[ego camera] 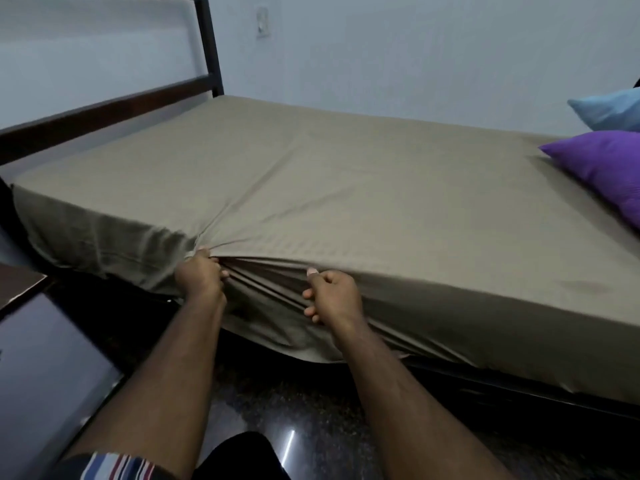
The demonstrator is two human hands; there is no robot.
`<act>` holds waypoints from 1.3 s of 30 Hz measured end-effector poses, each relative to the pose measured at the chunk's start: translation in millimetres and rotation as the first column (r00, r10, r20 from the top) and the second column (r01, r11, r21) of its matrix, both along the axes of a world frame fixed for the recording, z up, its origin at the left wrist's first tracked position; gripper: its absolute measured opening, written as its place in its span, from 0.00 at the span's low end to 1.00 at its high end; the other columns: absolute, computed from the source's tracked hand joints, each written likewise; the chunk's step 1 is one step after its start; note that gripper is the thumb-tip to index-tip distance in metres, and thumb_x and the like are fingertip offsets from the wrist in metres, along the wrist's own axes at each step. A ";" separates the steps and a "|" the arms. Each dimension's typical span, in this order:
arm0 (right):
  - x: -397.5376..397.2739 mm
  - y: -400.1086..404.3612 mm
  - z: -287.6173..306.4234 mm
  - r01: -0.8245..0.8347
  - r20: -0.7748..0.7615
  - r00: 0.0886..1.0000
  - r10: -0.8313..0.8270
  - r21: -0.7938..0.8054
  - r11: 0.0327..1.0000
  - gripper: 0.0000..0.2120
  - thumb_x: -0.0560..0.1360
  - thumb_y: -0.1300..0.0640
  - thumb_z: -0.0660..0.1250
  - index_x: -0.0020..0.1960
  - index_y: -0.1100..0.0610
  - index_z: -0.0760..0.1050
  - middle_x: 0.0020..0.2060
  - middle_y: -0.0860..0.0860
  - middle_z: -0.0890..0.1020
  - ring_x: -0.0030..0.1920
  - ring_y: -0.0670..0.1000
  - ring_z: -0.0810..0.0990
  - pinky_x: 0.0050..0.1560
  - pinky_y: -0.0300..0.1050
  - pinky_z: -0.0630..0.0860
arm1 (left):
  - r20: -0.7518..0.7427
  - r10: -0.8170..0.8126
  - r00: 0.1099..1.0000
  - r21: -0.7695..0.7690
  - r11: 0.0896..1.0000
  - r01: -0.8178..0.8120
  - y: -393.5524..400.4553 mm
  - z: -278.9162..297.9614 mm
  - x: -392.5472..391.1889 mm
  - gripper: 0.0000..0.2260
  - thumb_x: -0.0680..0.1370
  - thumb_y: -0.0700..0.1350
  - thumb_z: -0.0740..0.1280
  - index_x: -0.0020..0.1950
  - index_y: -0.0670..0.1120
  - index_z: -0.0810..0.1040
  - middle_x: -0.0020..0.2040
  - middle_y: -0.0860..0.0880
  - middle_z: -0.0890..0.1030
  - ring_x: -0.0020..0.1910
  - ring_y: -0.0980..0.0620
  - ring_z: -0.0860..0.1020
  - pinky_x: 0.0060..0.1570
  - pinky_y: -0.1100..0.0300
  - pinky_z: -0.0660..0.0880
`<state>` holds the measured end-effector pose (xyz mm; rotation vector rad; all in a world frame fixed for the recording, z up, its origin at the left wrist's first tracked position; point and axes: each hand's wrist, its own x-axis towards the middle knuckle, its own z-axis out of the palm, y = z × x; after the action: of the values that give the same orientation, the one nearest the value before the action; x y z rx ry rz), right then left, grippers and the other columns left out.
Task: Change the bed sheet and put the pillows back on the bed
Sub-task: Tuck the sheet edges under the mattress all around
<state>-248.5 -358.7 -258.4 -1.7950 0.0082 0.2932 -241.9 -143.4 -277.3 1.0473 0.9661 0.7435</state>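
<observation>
An olive-brown bed sheet [311, 188] covers the mattress of a bed with a dark headboard frame [104, 109]. At the near side edge my left hand [199, 273] grips a bunch of the sheet, and folds radiate from it across the top. My right hand [330, 294] grips the hanging side of the sheet just to the right, and the fabric between the hands is gathered in pleats. A purple pillow [602, 168] lies on the bed at the right edge of view, with a light blue pillow [609, 110] behind it.
A dark glossy piece of furniture [45, 368] stands close at the lower left. The floor [277, 403] is dark polished stone. A pale wall [415, 53] with a switch plate [262, 26] runs behind the bed. My dark-clad knee [239, 455] shows at the bottom.
</observation>
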 end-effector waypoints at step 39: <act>14.2 -114.4 -99.8 0.764 -0.756 0.642 -0.128 0.616 0.193 0.06 0.71 0.65 0.60 0.43 0.56 0.73 0.47 0.52 0.77 0.53 0.52 0.77 0.76 0.54 0.61 | -0.255 -0.734 0.629 -0.283 0.679 0.677 -218.6 -101.3 -26.7 0.07 0.83 0.42 0.62 0.50 0.44 0.79 0.44 0.42 0.81 0.37 0.47 0.79 0.29 0.64 0.77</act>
<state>-234.2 -473.1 -358.2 -0.3720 0.7225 0.2592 -268.6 -362.0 -378.6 1.3169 0.7844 -0.2009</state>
